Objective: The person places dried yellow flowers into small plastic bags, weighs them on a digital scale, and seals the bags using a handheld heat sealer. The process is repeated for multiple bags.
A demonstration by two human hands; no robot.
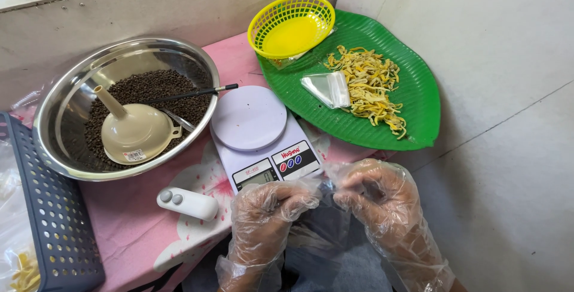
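Observation:
Both my hands wear loose clear plastic gloves. My left hand (266, 214) and my right hand (379, 199) are held close together just in front of a white kitchen scale (257, 130), fingers pinched on a small clear plastic bag (327, 191) stretched between them. The bag is hard to tell from the gloves. The scale's round platform is bare.
A steel bowl (60, 100) of dark peppercorns holds a beige funnel (131, 130) and a thin black stick (191, 93). A green leaf-shaped tray (412, 88) carries yellow dried strips, clear bags and a yellow basket (291, 24). A small white device (186, 202) and a grey perforated bin (48, 220) lie left.

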